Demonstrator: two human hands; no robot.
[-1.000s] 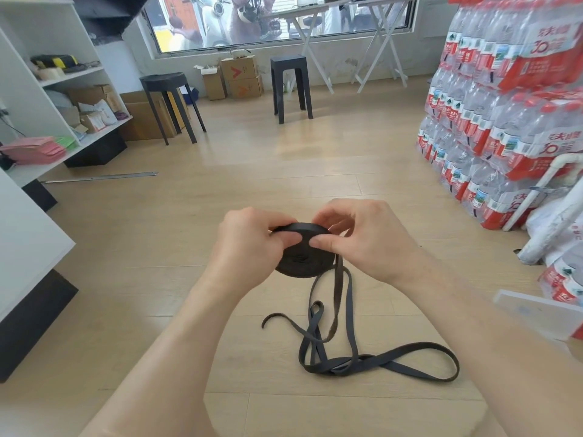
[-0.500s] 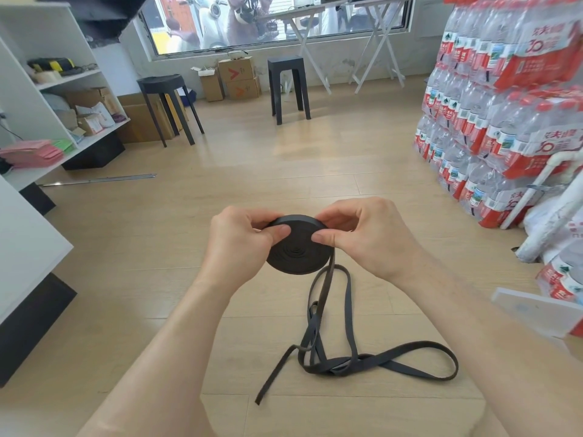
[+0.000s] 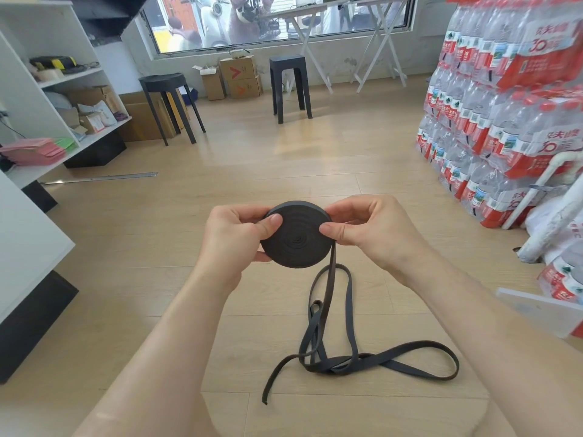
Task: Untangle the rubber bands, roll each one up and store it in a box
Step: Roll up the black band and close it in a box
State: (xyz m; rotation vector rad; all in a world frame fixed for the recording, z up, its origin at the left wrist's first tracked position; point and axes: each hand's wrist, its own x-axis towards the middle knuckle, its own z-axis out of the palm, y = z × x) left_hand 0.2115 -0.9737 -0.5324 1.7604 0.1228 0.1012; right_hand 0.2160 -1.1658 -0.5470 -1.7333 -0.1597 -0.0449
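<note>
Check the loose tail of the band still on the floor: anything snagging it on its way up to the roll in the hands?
No foreign object does. The tail hangs from the roll, held by the left hand and right hand. On the floor it crosses its own loops, the only visible snag.

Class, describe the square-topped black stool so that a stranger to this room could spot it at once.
Start at the wide window on the far wall. Below it, right of the stacked cardboard boxes, stands the square-topped black stool. The other black stool, further left, has a round seat and splayed legs.
</note>
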